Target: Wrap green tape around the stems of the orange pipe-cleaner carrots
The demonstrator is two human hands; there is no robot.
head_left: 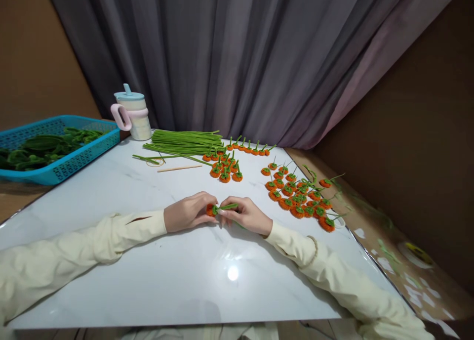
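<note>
My left hand [188, 211] and my right hand [246, 215] meet at the middle of the white table [148, 261]. Together they pinch a small orange fuzzy pumpkin with a green stem [212, 209]. The left fingers close on the orange part. The right fingers close on the green stem, which points right. Both sleeves are cream coloured.
Several finished orange pumpkins lie in a pile [299, 196] to the right and another cluster [224, 169] farther back. A bundle of green stems [183, 142] and a thin wooden stick [179, 168] lie behind. A blue basket of green pieces [74, 154] and a lidded cup [131, 113] stand at the back left.
</note>
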